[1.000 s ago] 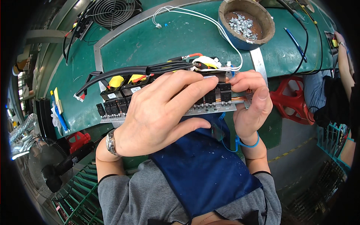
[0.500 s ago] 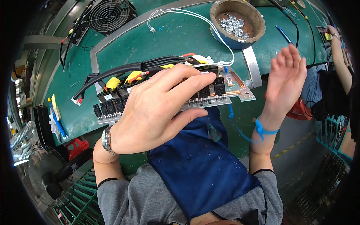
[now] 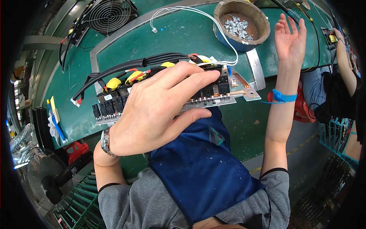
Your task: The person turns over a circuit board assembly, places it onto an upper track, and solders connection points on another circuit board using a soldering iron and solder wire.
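My left hand point(image 3: 152, 101) is closed over a circuit board point(image 3: 249, 94), thumb at its near edge and fingers across the top. The board is tilted toward me and carries black components point(image 3: 223, 87), yellow-wrapped coils point(image 3: 113, 83) and a thick black cable bundle point(image 3: 152, 61). The palm hides its middle. A thin white cable point(image 3: 225, 32) loops from its far side over the bench. My right hand point(image 3: 290, 44) is raised at the bench's right side, palm up, fingers apart and holding nothing. A blue wrist strap point(image 3: 284, 96) circles that forearm.
A round bowl point(image 3: 263, 32) of silvery scraps stands on the green bench point(image 3: 183, 34). A black grilled fan point(image 3: 110, 17) sits at the back left. Another person's arm point(image 3: 341, 57) is at far right. A pedestal fan point(image 3: 51, 179) and red stool point(image 3: 78, 151) stand lower left.
My right hand has moved up and away from me, now covering where a blue pen lay. My left hand and the board have barely shifted.
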A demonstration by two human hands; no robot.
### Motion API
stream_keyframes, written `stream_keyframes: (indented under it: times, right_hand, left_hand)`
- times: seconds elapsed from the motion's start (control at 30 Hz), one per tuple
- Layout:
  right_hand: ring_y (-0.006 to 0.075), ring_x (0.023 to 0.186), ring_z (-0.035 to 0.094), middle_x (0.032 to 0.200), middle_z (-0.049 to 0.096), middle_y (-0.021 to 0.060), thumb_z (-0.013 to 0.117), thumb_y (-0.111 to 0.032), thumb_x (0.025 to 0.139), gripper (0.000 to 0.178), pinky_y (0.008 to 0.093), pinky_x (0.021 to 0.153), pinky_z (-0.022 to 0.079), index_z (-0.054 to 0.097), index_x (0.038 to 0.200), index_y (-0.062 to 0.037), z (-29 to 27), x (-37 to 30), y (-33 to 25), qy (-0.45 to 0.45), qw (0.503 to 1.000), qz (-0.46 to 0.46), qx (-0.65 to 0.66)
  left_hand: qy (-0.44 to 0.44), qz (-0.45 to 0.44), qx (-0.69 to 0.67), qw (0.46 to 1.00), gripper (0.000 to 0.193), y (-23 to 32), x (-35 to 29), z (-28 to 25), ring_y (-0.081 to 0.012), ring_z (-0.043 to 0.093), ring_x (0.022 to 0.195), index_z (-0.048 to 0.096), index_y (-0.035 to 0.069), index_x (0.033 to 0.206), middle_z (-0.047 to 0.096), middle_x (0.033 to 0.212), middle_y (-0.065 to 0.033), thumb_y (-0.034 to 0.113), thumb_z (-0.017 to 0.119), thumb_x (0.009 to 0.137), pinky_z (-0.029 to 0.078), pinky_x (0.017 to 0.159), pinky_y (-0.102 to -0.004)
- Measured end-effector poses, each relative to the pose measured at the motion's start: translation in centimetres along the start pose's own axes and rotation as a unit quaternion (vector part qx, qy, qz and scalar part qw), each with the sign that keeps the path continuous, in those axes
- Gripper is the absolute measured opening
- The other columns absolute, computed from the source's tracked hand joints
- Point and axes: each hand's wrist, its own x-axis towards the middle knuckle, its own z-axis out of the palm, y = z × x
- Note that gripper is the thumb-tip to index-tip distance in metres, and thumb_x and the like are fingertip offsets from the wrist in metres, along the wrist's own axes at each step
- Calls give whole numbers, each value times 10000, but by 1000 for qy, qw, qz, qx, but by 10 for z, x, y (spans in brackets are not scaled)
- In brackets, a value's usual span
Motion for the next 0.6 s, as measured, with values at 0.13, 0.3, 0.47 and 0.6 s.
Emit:
stream_keyframes:
  times: [0.13,0.3,0.47,0.6]
  right_hand:
    - [233,809,546,1060,526,246,724,-190,868,513,320,682,504,397,1165,70,-2,37,1,38,999,-23,10]
    - [213,718,558,920,574,208,723,-148,867,416,289,557,479,460,1113,59,-32,92,12,66,996,-35,-45]
    - [220,722,569,887,585,190,687,-109,885,311,284,563,494,500,1052,76,-23,97,17,100,988,-40,-110]
    - [228,738,570,901,580,197,649,-114,902,288,291,593,511,493,1037,87,-34,106,11,93,991,-22,-96]
  left_hand:
    - [3,9,10,1000,575,3,-1,1,-309,627,927,592,37,1239,614,1093,-141,134,775,702,507,789,-352]
    - [-1,3,3,1000,596,3,-1,0,-308,627,931,582,37,1253,614,1095,-141,131,780,699,508,789,-352]
    - [12,-11,-4,1000,632,4,-3,1,-297,626,946,568,33,1268,619,1082,-136,125,796,685,506,799,-345]
    - [26,2,6,1000,673,1,-3,-1,-270,622,928,556,27,1276,623,1051,-127,135,818,666,502,795,-328]
